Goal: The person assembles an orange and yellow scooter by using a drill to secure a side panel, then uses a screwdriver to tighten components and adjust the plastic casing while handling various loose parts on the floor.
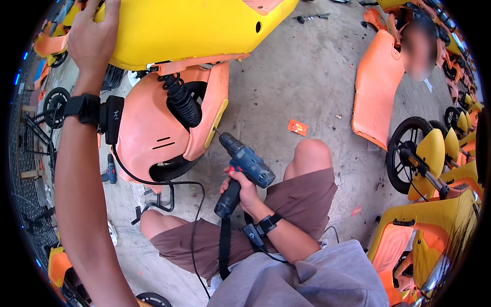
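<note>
My right hand (242, 193) is wrapped around the grip of a blue-and-black cordless drill (251, 162) above my lap. Its bit points up and left, close to the yellow strip on an orange rear body shell (148, 123); whether it touches cannot be told. Inside that shell sit a black coil-spring shock absorber (183, 105) and a wheel partly hidden by the shell. At the upper left my left hand (92, 43) lies flat with fingers stretched out on the edge of a large yellow body panel (189, 33); its fingertips run out of the picture.
A small orange packet (297, 127) lies on the concrete floor. Another person sits at upper right behind an orange panel (376, 92). Yellow-and-orange vehicles with a black wheel (406, 153) line the right side. A second drill (110, 170) stands left of the shell. A black cable (197, 215) crosses my lap.
</note>
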Tool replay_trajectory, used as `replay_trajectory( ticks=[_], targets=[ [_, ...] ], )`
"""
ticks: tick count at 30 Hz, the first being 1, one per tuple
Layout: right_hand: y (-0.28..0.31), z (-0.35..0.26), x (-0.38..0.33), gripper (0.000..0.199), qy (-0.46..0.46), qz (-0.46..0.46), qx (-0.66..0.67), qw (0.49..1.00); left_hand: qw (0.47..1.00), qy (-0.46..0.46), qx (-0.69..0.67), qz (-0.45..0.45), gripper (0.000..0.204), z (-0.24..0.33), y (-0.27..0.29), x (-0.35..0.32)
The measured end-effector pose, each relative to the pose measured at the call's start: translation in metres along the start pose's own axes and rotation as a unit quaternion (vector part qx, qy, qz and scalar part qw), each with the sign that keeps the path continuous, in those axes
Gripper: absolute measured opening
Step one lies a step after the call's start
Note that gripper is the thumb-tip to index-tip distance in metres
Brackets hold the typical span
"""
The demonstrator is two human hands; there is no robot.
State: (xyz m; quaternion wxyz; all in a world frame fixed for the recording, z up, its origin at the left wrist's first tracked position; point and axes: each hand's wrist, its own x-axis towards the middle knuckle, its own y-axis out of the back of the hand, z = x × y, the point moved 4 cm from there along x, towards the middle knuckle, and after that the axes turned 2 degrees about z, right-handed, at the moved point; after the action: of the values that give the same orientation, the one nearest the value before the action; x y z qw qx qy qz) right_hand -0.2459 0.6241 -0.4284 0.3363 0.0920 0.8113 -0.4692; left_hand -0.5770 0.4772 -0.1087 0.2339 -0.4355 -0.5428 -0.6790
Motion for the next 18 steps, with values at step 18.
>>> replay_trajectory(
  ticks=[18],
  targets=[
    [-0.012,-0.004,-0.004,0.026,0.049,-0.014,-0.079,0.996,0.995,-0.058,-0.050,0.066,0.032,0.055,0.029,-0.001]
  ],
)
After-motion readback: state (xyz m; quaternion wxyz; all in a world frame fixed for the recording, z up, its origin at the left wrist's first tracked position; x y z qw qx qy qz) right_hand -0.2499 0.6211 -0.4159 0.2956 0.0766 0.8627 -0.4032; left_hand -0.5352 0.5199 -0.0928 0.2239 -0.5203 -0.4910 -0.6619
